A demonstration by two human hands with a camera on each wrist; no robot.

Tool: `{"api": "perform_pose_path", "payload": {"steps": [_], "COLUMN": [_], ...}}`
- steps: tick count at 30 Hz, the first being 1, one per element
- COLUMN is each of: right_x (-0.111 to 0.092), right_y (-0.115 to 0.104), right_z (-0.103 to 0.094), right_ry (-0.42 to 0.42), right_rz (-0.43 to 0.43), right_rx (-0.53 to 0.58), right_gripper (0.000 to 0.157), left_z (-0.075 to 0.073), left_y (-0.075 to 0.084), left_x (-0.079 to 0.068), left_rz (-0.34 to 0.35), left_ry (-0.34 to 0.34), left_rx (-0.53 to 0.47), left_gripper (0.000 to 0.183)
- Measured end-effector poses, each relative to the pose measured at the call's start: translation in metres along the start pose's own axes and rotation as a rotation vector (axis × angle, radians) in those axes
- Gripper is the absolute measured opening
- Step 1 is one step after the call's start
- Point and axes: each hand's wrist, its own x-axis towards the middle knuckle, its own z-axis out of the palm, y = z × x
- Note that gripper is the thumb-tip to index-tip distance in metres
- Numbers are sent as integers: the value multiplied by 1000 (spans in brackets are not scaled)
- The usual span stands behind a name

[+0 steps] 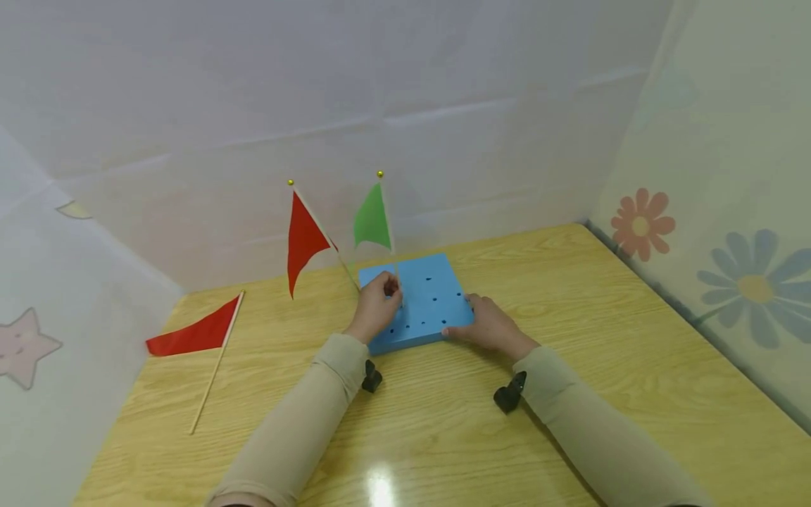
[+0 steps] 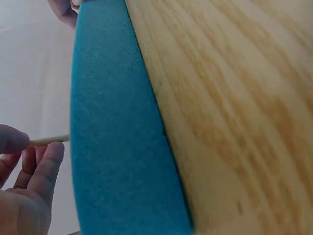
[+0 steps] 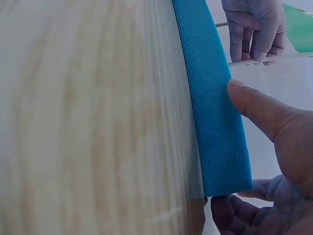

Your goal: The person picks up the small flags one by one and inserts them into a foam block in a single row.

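A blue foam block [image 1: 415, 283] with several small holes in its top lies on the wooden table. My left hand [image 1: 376, 307] pinches the thin stick of a green pennant flag [image 1: 372, 220] just above the block; in the left wrist view the stick [image 2: 54, 139] meets the block's top edge. My right hand [image 1: 491, 325] grips the block's near right corner, and in the right wrist view its thumb presses the front edge while the fingers lie along the side. A red pennant flag [image 1: 305, 236] leans left at the block's far left, its stick's foot hidden behind my left hand.
Another red pennant flag [image 1: 203, 334] lies on the table [image 1: 431, 429] at the left. A white cloth wall [image 1: 443, 155] stands behind the table, and a flower-printed one [image 1: 728, 211] runs along the right.
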Motion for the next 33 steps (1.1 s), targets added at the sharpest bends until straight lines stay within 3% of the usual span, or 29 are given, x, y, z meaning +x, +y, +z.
{"api": "perform_pose_path", "payload": {"steps": [6, 14, 26, 33], "right_x": [1, 1, 3, 1], "right_y": [0, 4, 11, 10], "right_z": [-1, 2, -3, -4], "right_ry": [-2, -3, -8, -18], "right_rz": [5, -6, -7, -2], "right_rx": [-3, 11, 16, 21], "right_gripper": [99, 99, 101, 100], "left_z": [1, 4, -6, -15], "left_y": [0, -4, 3, -1], "left_x": [2, -7, -22, -38], "left_rz": [-29, -138, -110, -105], "left_ry": [1, -40, -106, -95], "left_rx": [-17, -63, -92, -119], "left_gripper": [7, 27, 33, 33]}}
